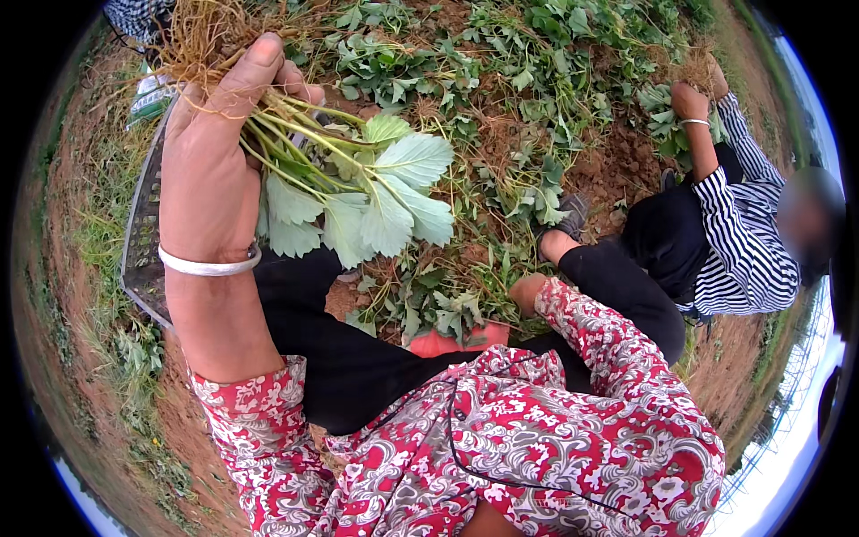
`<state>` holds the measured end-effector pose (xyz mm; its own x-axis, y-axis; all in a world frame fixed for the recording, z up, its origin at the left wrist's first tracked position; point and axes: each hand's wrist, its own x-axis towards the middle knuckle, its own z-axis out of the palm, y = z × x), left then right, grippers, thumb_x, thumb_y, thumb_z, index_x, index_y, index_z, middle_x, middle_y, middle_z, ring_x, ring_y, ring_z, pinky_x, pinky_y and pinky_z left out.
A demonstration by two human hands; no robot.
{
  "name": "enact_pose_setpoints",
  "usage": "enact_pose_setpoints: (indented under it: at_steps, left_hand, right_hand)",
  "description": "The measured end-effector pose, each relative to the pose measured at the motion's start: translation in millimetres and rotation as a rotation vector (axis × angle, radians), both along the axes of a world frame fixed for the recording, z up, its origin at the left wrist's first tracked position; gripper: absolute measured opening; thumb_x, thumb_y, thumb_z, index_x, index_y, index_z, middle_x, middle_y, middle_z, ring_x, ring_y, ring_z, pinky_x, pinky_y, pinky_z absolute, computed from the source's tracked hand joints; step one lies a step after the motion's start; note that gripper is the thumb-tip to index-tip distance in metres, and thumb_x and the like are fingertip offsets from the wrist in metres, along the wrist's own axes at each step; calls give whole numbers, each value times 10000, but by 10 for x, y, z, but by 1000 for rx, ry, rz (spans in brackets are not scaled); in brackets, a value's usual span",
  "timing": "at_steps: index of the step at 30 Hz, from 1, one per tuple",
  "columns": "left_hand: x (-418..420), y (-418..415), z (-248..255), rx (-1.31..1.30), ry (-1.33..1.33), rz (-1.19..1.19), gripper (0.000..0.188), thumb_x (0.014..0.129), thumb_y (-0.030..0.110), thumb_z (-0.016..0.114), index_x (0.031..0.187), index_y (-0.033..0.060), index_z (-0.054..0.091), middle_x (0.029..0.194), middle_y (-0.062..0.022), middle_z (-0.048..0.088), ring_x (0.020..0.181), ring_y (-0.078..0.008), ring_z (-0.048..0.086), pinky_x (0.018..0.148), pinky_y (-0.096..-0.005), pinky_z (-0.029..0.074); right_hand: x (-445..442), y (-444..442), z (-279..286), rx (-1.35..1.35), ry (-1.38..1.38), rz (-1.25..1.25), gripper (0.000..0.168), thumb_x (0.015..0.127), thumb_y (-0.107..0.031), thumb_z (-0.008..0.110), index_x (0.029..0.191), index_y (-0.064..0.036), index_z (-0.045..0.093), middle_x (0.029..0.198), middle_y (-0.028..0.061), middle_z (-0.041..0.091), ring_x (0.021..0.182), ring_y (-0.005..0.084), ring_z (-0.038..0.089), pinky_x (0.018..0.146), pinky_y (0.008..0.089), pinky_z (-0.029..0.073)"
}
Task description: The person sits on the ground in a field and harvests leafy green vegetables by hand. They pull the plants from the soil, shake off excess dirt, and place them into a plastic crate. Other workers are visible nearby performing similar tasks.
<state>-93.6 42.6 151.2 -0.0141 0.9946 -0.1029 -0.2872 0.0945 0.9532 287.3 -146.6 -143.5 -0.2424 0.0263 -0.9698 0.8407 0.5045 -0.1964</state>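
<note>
My left hand [218, 141], with a silver bangle at the wrist, is raised and closed around a bunch of strawberry plants [402, 194]. Their bare brown roots [208, 40] stick out above my thumb, and the pale leaf undersides fan out to the right. My right hand [528, 294] is low beside my knee, touching the leafy plants on the ground [463, 312]. Its fingers are hidden, so I cannot tell whether it grips any. Behind my left arm stands a dark perforated plastic crate [144, 215], its inside mostly covered.
Uprooted plants [429, 74] lie heaped over reddish soil ahead. To the right sits a co-worker in a striped shirt [745, 228], hands holding rooted plants [661, 114]. A checked sleeve [137, 20] shows at top left, above a green-and-white bag [149, 101]. Something red [443, 344] lies near my lap.
</note>
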Motion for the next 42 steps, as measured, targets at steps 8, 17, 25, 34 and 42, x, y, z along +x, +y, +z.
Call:
enact_pose_setpoints:
  at_steps: [8,17,25,34,42]
  left_hand:
    - [155,13,19,-40,-13,-48,227,911,188,640,1007,-13,597,816,-50,599,749,-173,606,689,-291,499]
    - [159,32,-43,19,-27,-60,172,912,185,635,981,32,597,811,-37,600,738,-152,606,674,-272,497]
    - [168,34,-150,-62,55,-54,232,808,94,722,1004,28,617,833,-21,636,689,-116,601,586,-263,515]
    - [180,151,-308,-65,99,-100,281,761,123,784,979,48,621,814,2,619,626,-92,558,558,-230,480]
    - [445,34,-467,0,144,-359,347,767,56,777,1084,-2,648,947,-25,682,792,-79,610,709,-230,495]
  right_hand:
    - [-1411,1360,-464,814,889,-743,147,819,-103,569,953,-60,613,914,146,659,864,334,657,717,432,536]
    - [-682,1662,-424,702,600,-605,199,836,-160,618,978,-49,703,906,129,684,901,244,665,801,349,522]
    - [-518,1806,781,-42,956,-1787,216,902,-155,625,1068,-20,594,591,-30,505,405,92,398,389,254,301]
    - [-399,1591,793,-35,1106,-1816,151,859,-116,632,998,-62,614,627,-7,558,386,73,402,349,227,260]
    - [-512,1315,1232,-21,1164,-1837,167,867,-152,625,1005,-57,620,716,7,598,419,70,422,370,222,298]
